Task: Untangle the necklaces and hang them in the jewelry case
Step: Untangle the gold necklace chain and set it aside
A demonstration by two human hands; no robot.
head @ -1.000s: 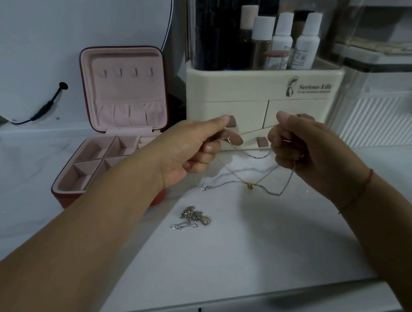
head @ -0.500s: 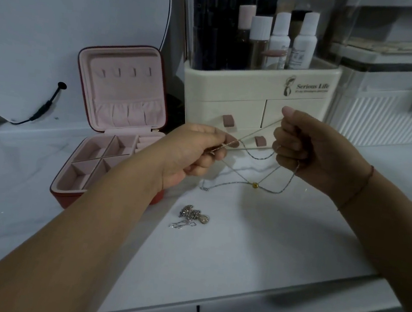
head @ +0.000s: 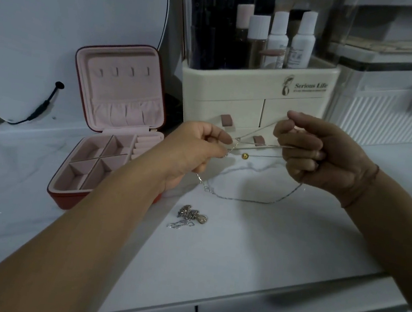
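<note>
Thin silver necklace chains (head: 246,200) stretch between my two hands above the white tabletop. My left hand (head: 195,152) pinches the chains near a clasp. My right hand (head: 314,153) grips the other ends with curled fingers. A small gold bead (head: 245,156) hangs on one strand between them, and a long loop sags down to the table. A tangled heap of silver jewelry (head: 189,217) lies on the table below my left hand. The red jewelry case (head: 114,129) stands open at the left, with a pink lining and small hooks (head: 122,71) in its lid.
A cream cosmetics organizer (head: 256,94) with bottles and two small drawers stands right behind my hands. A white ribbed box (head: 396,119) sits at the right. A round mirror (head: 73,23) with a black cable leans at the left. The table's front edge (head: 259,307) runs below.
My hands have drawn the chains tighter. The gold bead has risen from the table and now hangs between my hands. My left hand has shifted slightly lower.
</note>
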